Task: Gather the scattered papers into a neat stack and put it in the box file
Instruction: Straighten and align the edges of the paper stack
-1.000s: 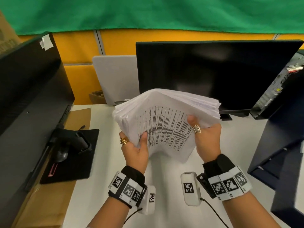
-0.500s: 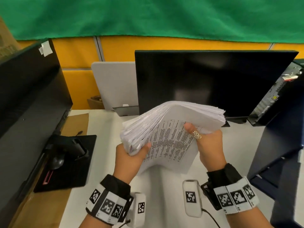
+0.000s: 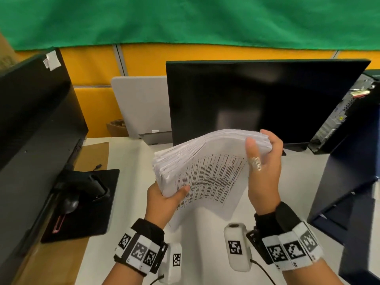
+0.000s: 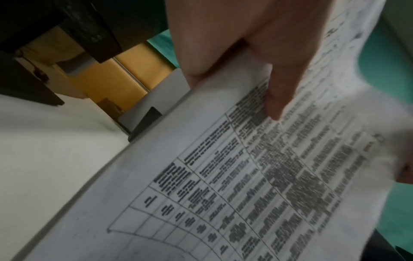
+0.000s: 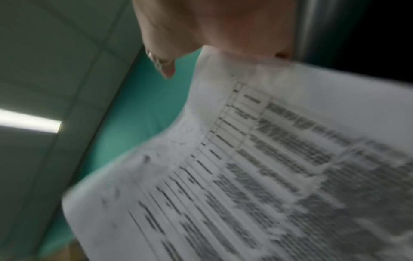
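A thick stack of white printed papers [image 3: 207,167] is held tilted in the air above the white desk [image 3: 131,161], its printed table face toward me. My left hand [image 3: 164,199] grips the stack's lower left corner, thumb on the printed page. My right hand [image 3: 262,161] grips the upper right end, thumb with a ring on the front and fingers curled behind. The printed sheet [image 4: 257,176] fills the left wrist view under my left hand's thumb [image 4: 277,84]. The right wrist view shows the same sheet [image 5: 268,167], blurred. A dark blue box file [image 3: 349,182] stands at the right.
A black monitor [image 3: 257,101] stands right behind the stack. Another black monitor [image 3: 35,128] is at the left, with its stand on a black mat [image 3: 86,204] holding a mouse [image 3: 70,204]. A grey panel [image 3: 141,103] leans at the back wall.
The stack has tilted: my right hand rose and moved right along the top end, while my left hand slid down to the lower left corner. The papers look more squared.
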Demonstrator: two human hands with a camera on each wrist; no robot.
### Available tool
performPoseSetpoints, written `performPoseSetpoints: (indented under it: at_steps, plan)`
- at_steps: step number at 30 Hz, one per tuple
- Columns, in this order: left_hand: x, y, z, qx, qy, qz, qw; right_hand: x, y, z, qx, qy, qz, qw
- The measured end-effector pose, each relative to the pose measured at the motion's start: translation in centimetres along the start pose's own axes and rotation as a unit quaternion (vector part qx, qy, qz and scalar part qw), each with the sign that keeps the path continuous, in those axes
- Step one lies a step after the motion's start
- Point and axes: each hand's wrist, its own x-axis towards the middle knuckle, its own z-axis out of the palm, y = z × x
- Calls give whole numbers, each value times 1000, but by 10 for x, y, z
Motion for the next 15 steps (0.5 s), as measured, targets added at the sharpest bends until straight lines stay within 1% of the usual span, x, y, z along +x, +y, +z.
performPoseSetpoints:
  at_steps: [3,6,9,12,15]
  plan:
    - [4,-1,-6,-12,-21,-2,1000,11,-9,6,70,35,70,994]
    - [5,-2,-9,-15,-40,-13,999,21,-14,9,92,64,135,985]
    - [6,-2,-9,-23,-51,-19,998,27,-15,8,74,66,144,985]
    - [7,-1,-11,-27,-57,-22,998,29,-14,5,38,41,134,989]
    - [5,4,-12,-31,-66,-13,997,27,-18,2,20,28,150,988]
